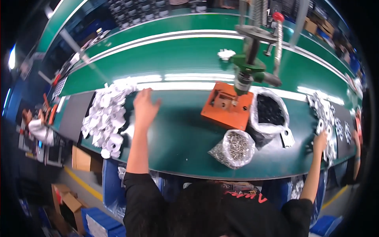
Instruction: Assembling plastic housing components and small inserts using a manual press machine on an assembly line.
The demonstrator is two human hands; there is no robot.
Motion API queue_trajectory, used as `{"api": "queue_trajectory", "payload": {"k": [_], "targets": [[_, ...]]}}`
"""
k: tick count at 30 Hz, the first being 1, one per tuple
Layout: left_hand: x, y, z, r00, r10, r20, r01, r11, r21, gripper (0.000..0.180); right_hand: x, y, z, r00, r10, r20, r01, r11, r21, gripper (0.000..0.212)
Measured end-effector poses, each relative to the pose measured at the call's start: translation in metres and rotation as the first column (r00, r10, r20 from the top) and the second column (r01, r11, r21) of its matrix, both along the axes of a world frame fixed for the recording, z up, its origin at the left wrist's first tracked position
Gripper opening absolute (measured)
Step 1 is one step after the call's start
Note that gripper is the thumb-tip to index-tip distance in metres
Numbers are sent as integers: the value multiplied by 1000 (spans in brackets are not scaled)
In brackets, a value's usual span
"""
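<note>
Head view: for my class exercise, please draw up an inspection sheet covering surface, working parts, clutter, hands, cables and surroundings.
Surface: green worktop; dark grey mat at left.
Job's things: press above orange fixture; bag of small metal pieces; bag of black parts; left white heap; right white parts.
Clutter: lone white part beside the black-parts bag.
Hands: left hand beside the left heap, seemingly empty; right hand at the right white parts, grip unclear.
Cables: nothing seen.
Surroundings: blue bin, cardboard box, another person at left.
</note>
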State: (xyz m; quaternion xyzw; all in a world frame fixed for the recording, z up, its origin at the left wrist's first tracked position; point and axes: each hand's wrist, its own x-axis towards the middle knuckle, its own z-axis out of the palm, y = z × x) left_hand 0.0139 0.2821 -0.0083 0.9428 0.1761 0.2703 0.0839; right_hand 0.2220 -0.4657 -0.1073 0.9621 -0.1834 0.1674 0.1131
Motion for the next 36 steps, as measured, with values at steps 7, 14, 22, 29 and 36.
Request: {"api": "queue_trajectory", "payload": {"k": [7,14,22,29,36], "targets": [[-127,107,-33,631,745,-216,-717,667,205,70,-20,-21,24,841,293,454,-510,711,485,42],[-135,119,-52,799,539,-266,-557,830,10,44,-45,65,38,814,84,575,-494,-421,760,44],[-214,79,-24,708,706,9,-703,704,102,70,-56,94,33,917,110,383,-159,-779,607,44],[-224,57,-73,829,549,-110,-558,826,-83,90,-51,146,52,956,-67,286,-206,-846,492,54],[-199,39,-40,826,564,24,-552,816,-173,69,-88,186,69,897,111,427,-156,-826,541,48]]}}
